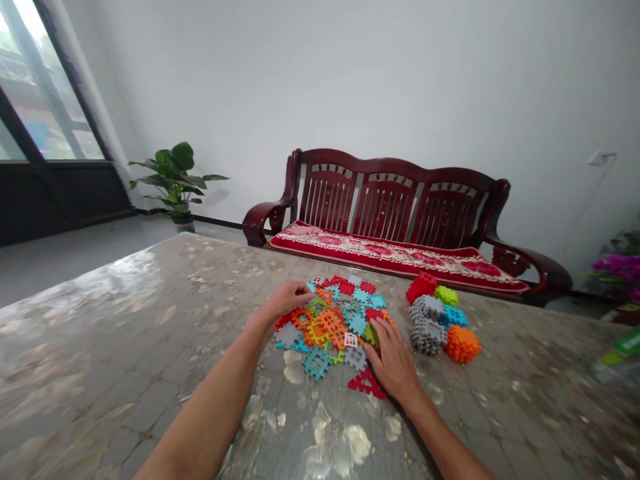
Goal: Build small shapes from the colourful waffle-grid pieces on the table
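A loose pile of interlocking plastic building tiles (pixel 333 320) lies flat on the table, in red, orange, blue, grey and green, some with window grids. My left hand (pixel 287 298) rests at the pile's far left edge, its fingers reaching over the tiles; their undersides are hidden. At the right edge my right hand (pixel 393 357) is open, thumb apart, fingertips on a green tile (pixel 371 335). A red triangular tile (pixel 367 384) lies below that hand. Near its thumb are a small white window tile (pixel 351 340) and a grey tile (pixel 356 358).
Right of the pile stand sorted stacks of tiles: red (pixel 421 287), lime green (pixel 447 295), grey (pixel 429 335), blue (pixel 452 316) and orange (pixel 463 344). A patterned cover lies over the table (pixel 165 347). Behind it are a wooden bench (pixel 385 193) and a potted plant (pixel 175 177).
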